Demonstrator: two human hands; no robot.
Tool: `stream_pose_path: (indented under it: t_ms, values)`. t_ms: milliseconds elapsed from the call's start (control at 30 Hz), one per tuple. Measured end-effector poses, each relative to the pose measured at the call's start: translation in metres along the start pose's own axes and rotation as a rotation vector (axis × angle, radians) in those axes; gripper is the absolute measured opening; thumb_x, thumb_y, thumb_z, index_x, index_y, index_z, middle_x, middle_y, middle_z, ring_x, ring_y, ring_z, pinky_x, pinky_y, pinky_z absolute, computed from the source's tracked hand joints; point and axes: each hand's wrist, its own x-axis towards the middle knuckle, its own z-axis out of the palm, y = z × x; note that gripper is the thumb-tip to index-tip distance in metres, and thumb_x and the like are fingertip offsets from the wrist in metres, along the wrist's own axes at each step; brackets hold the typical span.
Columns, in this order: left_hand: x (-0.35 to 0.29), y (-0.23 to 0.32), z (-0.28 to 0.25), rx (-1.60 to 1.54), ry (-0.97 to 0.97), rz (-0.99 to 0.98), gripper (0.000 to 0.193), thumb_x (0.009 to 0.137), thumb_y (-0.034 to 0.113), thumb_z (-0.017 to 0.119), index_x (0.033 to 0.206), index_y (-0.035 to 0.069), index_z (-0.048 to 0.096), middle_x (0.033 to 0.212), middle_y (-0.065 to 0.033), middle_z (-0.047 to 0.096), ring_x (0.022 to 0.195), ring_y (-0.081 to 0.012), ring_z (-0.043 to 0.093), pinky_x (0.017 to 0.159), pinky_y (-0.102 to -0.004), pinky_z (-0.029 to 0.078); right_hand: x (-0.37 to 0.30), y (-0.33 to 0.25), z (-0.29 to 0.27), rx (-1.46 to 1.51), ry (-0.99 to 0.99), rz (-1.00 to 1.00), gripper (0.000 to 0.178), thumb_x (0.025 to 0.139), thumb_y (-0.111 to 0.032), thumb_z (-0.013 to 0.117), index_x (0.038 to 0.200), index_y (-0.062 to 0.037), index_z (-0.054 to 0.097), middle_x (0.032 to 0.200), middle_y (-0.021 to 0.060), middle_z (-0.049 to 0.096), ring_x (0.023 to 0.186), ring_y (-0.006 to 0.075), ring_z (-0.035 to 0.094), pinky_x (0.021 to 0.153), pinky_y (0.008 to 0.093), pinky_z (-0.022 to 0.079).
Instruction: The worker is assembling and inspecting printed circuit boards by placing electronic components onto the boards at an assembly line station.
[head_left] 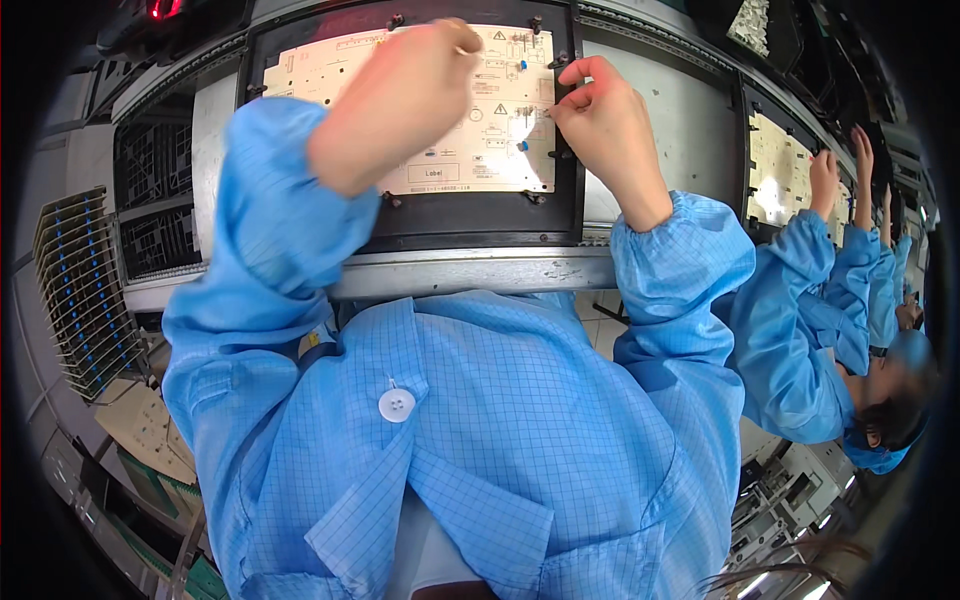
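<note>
The cream board [485, 150] lay flat in a black frame [567, 200], its long side going left to right. Small blue parts [523, 146] sat on its right half. The left hand [432, 90] was over the middle and hid some of it. Its fingers were bent near the far edge, but too blurry to tell if they held anything. The right hand [598, 112] was nearer the board's right edge, so the board lay to its left. Its thumb and a finger were close together; I could not tell if a tiny thing was between them. A metal rail [480, 272] ran between the frame and the blue coat [490, 400]. Off to the right was another board [768, 170].
</note>
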Motion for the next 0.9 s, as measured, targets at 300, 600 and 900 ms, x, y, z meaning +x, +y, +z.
stream_pose_path:
  t_ms: [300,600,900]
  values:
    - [-0.099,-0.098,-0.088,0.182,0.249,-0.268,0.03,0.096,0.004,0.047,0.121,0.004,0.064,0.114,-0.0193,0.066,0.103,-0.0294,0.066,0.087,-0.0342,0.051,0.005,0.0,-0.001,0.049,-0.085,0.148,0.034,0.076,-0.007,0.075,0.106,0.0023,0.059,0.077,0.0112,0.072,0.067,0.0163,0.067,0.059,0.0304,0.051]
    - [-0.162,-0.121,-0.084,0.25,0.267,-0.52,0.041,0.088,-0.008,0.037,0.12,0.002,0.061,0.102,-0.0184,0.067,0.093,-0.0301,0.066,0.083,-0.0348,0.05,-0.008,-0.024,0.015,-0.297,0.134,-0.02,0.033,0.075,-0.003,0.069,0.106,-0.0017,0.059,0.073,0.0149,0.068,0.069,0.0341,0.067,0.061,0.0406,0.052]
    - [-0.135,-0.086,-0.049,0.019,0.072,-0.499,0.035,0.086,-0.011,0.036,0.112,-0.001,0.057,0.088,-0.0154,0.062,0.083,-0.0259,0.061,0.08,-0.0332,0.049,-0.062,-0.02,-0.013,0.028,0.372,-0.087,0.024,0.09,-0.003,0.066,0.112,-0.0005,0.056,0.082,0.008,0.062,0.067,0.0156,0.059,0.058,0.0293,0.047]
